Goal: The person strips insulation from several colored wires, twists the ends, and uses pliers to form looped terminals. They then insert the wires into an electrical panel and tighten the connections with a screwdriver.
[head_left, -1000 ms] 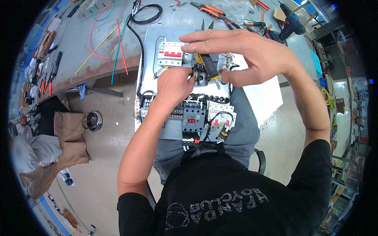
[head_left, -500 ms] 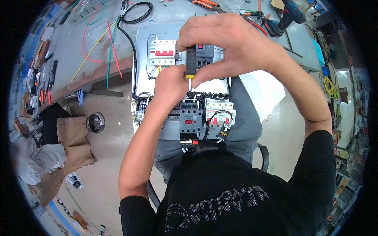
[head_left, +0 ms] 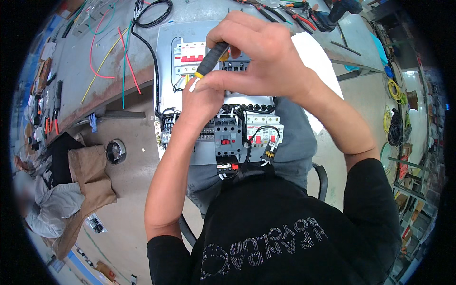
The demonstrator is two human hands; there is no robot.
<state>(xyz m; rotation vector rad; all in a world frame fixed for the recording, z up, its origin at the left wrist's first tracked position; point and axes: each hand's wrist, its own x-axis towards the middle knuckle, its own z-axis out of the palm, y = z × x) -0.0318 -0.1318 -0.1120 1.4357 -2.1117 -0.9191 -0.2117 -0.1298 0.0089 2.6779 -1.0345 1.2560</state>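
Observation:
My right hand grips the black-and-yellow handle of a screwdriver, its pale shaft slanting down over the back of my left hand. That left hand is curled over the metal mounting panel, its fingertips hidden, so what it holds is not visible. Just below it is a dark contactor with a red centre. A white circuit breaker with red levers sits beyond the left hand. Behind the right fingers a dark breaker is partly covered. Small white breakers are right of the contactor.
The panel rests across my lap against the grey workbench. Loose coloured wires and a black cable bundle lie at left. Pliers and a cordless drill are at far right. Another person sits at left.
The screwdriver has come up from near upright above the contactor and tilted, its shaft now pointing down-left across my left hand. My right hand shifted slightly left with it.

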